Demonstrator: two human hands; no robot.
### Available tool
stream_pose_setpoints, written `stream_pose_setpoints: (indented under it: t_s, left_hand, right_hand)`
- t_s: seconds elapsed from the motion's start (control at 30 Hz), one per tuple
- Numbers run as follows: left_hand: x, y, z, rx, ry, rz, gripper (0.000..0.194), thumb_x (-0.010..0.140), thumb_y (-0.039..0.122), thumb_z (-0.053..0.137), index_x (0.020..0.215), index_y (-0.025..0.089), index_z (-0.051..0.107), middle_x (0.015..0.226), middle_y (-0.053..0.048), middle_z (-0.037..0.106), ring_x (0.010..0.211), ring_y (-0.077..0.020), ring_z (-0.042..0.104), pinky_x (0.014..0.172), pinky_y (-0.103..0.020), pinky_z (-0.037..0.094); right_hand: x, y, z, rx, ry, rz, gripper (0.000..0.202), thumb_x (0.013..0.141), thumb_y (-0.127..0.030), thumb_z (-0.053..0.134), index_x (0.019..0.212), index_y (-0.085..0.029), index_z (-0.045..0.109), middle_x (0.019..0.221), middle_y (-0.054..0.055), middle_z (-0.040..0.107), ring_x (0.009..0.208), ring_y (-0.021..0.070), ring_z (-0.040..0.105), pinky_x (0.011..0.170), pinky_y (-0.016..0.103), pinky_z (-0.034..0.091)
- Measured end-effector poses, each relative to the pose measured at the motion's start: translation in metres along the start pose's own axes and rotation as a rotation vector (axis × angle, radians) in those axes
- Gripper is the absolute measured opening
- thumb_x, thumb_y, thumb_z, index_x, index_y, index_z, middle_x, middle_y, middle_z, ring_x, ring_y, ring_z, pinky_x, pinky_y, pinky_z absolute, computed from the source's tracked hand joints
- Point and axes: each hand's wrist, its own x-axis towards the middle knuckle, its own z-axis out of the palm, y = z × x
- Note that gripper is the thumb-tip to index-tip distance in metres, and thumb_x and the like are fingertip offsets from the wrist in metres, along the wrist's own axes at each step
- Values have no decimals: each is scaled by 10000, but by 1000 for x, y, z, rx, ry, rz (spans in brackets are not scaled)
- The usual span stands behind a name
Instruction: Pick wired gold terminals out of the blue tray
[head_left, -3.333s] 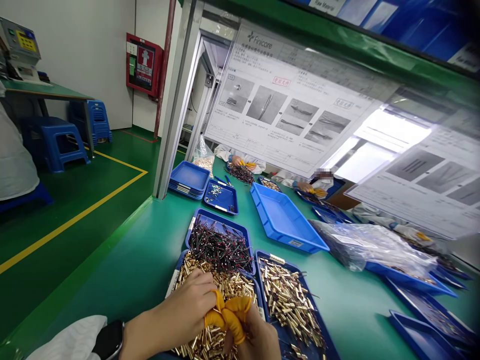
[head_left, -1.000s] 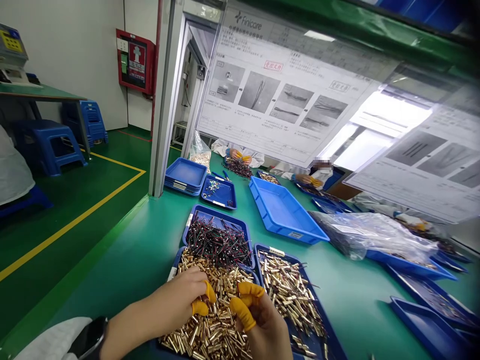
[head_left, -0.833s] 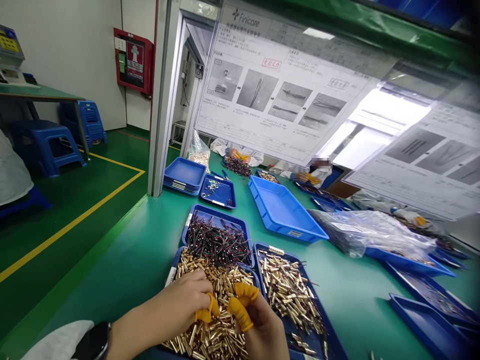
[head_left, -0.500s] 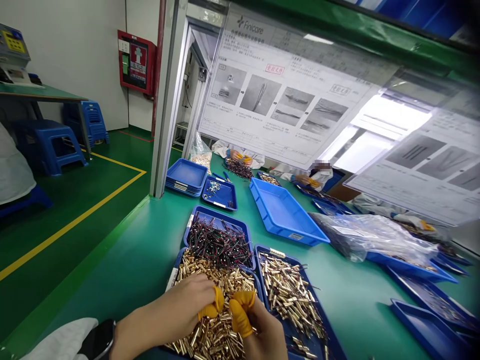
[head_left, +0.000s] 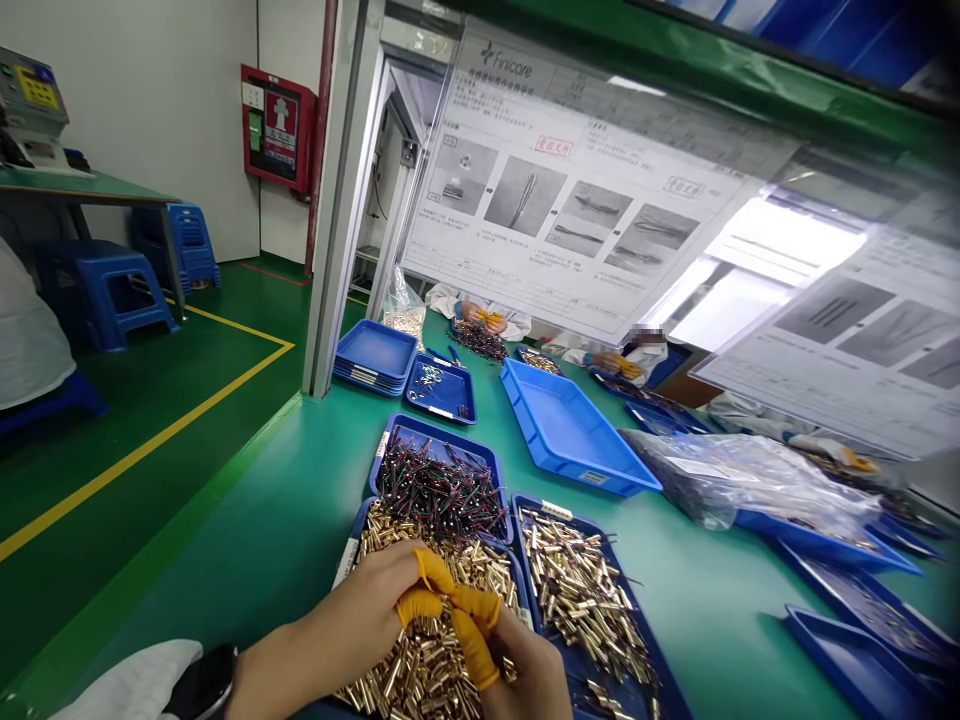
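Yellow finger covers are on both hands. My left hand (head_left: 397, 597) reaches in from the lower left, its fingertips pinched together above a blue tray heaped with brass tubes (head_left: 420, 665). My right hand (head_left: 504, 640) meets it from the right, also pinched, the fingertips of both hands close together. Whatever lies between the fingertips is too small and hidden to name. Directly behind the brass tubes is a tray of dark thin wired parts (head_left: 442, 490). To the right, another tray holds brass tubes with wires (head_left: 581, 590).
A large light-blue bin (head_left: 574, 425) stands beyond the trays. Stacked blue trays (head_left: 375, 355) and a small tray with parts (head_left: 441, 388) sit at the back left. Plastic bags (head_left: 742, 475) lie on the right. Other people's gloved hands work at the far side. Instruction sheets (head_left: 555, 200) hang above.
Both hands have come together; the fingertips, apart before, now meet above the brass tubes. The left fingertips have risen slightly and moved right.
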Motion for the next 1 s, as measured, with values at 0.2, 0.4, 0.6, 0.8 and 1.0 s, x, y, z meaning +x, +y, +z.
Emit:
stream_pose_setpoints:
  t_s: [0.2, 0.4, 0.6, 0.8, 1.0]
  left_hand:
    - [1, 1, 1, -41, 23, 125, 319, 769, -27, 372, 858, 186, 592, 949, -58, 592, 896, -179, 552, 775, -258, 427]
    - [-2, 4, 4, 83, -68, 24, 216, 791, 52, 465, 751, 201, 616, 787, -30, 621, 779, -192, 554, 686, -257, 412]
    - [0, 9, -1, -18, -8, -130, 166, 812, 98, 461, 770, 191, 593, 795, -2, 619, 773, -172, 558, 688, -240, 395]
    - [-2, 11, -2, -67, -18, -165, 156, 813, 114, 462, 783, 189, 595, 813, 3, 624, 800, -177, 554, 722, -253, 384]
    - [-3, 12, -2, -119, -7, -162, 138, 806, 149, 478, 767, 201, 601, 794, 1, 633, 805, -183, 555, 731, -257, 400]
  right_hand:
    - [-1, 8, 7, 234, 26, 180, 256, 703, -437, 650, 725, -201, 554, 496, -64, 483, 428, 102, 422, 434, 195, 318]
    - [-3, 2, 8, 394, -46, 278, 326, 643, -439, 739, 683, -199, 523, 423, -112, 443, 310, 42, 350, 316, 139, 225]
    - [0, -8, 5, 1019, -157, 446, 350, 621, -478, 749, 835, -224, 639, 557, -8, 697, 446, 126, 629, 478, 221, 475]
    - [4, -10, 7, 1076, -214, 595, 359, 548, -396, 823, 806, -212, 656, 560, -8, 715, 418, 114, 629, 443, 204, 482]
    - [5, -12, 9, 1087, -253, 595, 371, 548, -399, 824, 826, -224, 653, 538, -12, 705, 435, 106, 634, 453, 180, 478]
